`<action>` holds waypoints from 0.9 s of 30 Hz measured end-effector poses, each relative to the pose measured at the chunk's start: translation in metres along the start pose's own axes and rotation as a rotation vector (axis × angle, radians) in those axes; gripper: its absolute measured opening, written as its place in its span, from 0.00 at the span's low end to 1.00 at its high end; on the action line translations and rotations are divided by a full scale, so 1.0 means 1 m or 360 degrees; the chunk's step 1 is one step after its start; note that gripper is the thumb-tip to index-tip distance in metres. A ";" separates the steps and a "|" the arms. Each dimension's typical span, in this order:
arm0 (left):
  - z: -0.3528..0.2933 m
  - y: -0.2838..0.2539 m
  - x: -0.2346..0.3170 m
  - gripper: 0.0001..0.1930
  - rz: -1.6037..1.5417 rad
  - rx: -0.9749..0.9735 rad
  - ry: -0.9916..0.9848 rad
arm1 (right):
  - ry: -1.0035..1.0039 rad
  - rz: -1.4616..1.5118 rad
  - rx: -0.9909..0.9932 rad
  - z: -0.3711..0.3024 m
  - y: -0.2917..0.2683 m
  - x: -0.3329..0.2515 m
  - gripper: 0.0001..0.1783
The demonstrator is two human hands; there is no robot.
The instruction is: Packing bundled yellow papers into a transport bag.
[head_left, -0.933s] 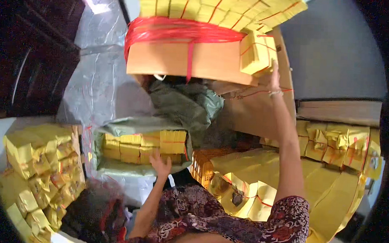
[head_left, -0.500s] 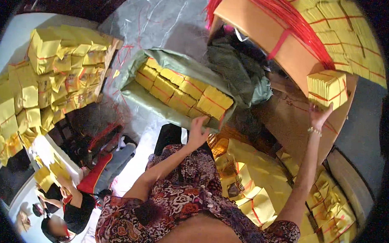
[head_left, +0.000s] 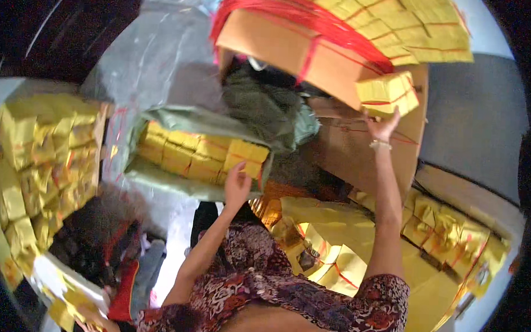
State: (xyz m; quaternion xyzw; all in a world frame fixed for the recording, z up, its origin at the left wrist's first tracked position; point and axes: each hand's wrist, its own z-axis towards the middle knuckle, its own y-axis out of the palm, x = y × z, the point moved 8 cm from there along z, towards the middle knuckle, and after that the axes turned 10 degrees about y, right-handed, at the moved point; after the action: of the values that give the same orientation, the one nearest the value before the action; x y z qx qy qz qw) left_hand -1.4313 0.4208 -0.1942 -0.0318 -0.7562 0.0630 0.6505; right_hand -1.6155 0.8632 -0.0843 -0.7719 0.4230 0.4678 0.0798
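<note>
Your left hand [head_left: 237, 187] reaches further in over the right end of the green sack [head_left: 176, 116] than 0.5 s ago, and your view is turned, so the yellow bundle [head_left: 388, 95] shows nearer its middle. That bundle is at 2 o'clock, tilted, in your right hand [head_left: 382, 128], which grasps its near side with thumb and fingers; whether it also rests on the tan box [head_left: 264, 40] behind it, you cannot tell. Your left hand holds nothing that shows, its fingers loosely spread, and contact with the contents below is unclear.

At 9 o'clock the sack holds 2 rows of strapped bundles [head_left: 207, 167], so this layer looks close to full; your left hand hides the near right corner, and anything deeper is out of sight. Much seems left: a broad tied stack [head_left: 422, 31] covers the box top at 1 o'clock.

Mind the box's near edge, slanting down from 11 o'clock towards 2 o'clock, and the sack's soft rim, folded up around its rows. Dark green cloth [head_left: 250, 101] crowds the gap between them at 12 o'clock. The widest room looks to be over the grey floor [head_left: 135, 56] at 10 o'clock.
</note>
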 end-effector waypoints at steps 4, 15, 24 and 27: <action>0.005 0.016 0.004 0.20 -0.0093 -0.0094 -0.0009 | 0.0154 0.0193 0.0005 -0.012 -0.041 0.000 0.44; 0.054 0.131 0.072 0.41 -0.0655 -0.0418 -0.0251 | 0.0079 0.0409 -0.0203 -0.076 -0.038 0.044 0.40; 0.065 0.147 0.128 0.68 -0.0425 -0.0381 0.0458 | -0.0150 0.0152 -0.0449 -0.192 0.032 0.099 0.36; 0.046 0.087 0.139 0.70 -0.0634 -0.0041 0.0305 | 0.0013 0.0169 -0.0469 -0.244 0.065 0.146 0.35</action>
State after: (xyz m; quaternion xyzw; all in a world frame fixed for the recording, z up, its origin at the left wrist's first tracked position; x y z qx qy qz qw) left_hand -1.5003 0.5225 -0.0763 0.1041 -0.6831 -0.0796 0.7185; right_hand -1.4733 0.6112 -0.0475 -0.7537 0.3904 0.5251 -0.0610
